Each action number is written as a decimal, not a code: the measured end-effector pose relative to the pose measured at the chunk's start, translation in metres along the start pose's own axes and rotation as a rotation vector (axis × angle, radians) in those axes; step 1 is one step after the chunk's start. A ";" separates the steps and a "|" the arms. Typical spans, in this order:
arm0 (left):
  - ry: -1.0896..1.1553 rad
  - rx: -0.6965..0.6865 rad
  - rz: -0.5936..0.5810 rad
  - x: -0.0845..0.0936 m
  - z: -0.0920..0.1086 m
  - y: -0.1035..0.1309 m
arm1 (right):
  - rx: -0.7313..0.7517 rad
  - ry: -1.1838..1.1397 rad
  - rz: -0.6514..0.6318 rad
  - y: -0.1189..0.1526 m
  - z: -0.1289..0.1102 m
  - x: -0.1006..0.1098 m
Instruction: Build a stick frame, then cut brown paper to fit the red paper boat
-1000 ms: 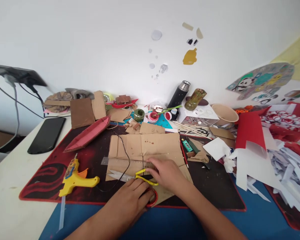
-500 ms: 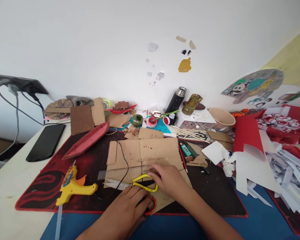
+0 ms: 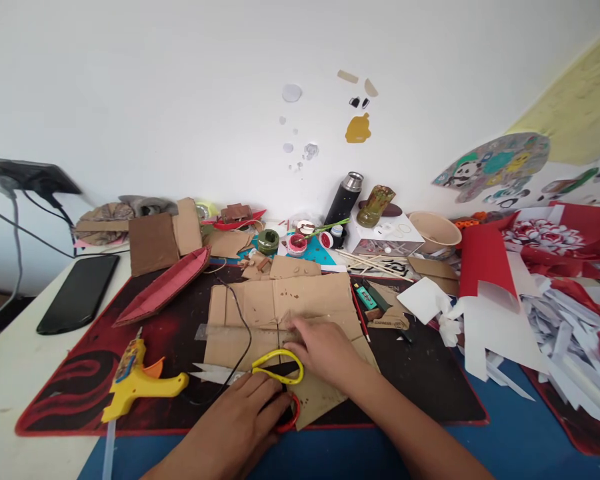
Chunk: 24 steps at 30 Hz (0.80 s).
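Observation:
My left hand (image 3: 247, 413) is curled over the handles of a pair of scissors (image 3: 279, 367), which has one yellow loop and one red loop; the blades point left. My right hand (image 3: 327, 353) has its thumb at the yellow loop and its forefinger stretched out over a clear ruler (image 3: 250, 335). Both tools lie over a creased sheet of brown cardboard (image 3: 325, 293). A thin black cord (image 3: 243, 307) runs across the cardboard and the blades. The hidden fingertips of my left hand cannot be made out.
A yellow glue gun (image 3: 140, 383) and a pink-lined cardboard boat shape (image 3: 165, 287) lie left, beside a black phone (image 3: 79, 293). Behind stand paint jars (image 3: 297, 245) and a black flask (image 3: 343, 199). Red paper (image 3: 485, 263) and paper scraps (image 3: 570, 340) crowd the right.
The view has turned slightly right, so everything sits further left. Both hands and the scissors have shifted a little left over the cardboard. The hold looks the same.

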<state>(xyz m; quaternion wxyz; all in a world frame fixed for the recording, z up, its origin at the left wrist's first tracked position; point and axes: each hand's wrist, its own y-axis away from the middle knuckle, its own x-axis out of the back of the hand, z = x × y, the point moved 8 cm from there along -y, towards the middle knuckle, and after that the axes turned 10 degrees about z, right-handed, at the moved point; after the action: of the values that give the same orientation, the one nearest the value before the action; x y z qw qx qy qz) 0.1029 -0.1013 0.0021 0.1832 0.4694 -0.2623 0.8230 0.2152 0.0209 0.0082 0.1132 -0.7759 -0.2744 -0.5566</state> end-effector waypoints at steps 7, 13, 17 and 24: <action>0.019 0.034 -0.042 -0.005 -0.001 0.002 | -0.169 0.070 0.015 0.020 0.040 0.018; -0.047 0.103 0.246 0.074 -0.042 -0.005 | -0.257 0.059 0.163 0.050 0.092 0.039; -0.429 0.337 0.417 0.143 -0.127 -0.003 | -0.246 -0.172 0.309 0.062 0.096 0.045; -0.693 0.579 0.242 0.171 -0.221 0.017 | -0.123 -0.456 0.314 0.035 0.041 0.033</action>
<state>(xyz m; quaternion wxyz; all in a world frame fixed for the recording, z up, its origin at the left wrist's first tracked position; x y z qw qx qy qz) -0.1395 0.0281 0.0531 -0.1512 0.7144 -0.1204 0.6725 0.2749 0.0220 0.0281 0.0861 -0.9196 -0.1349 -0.3587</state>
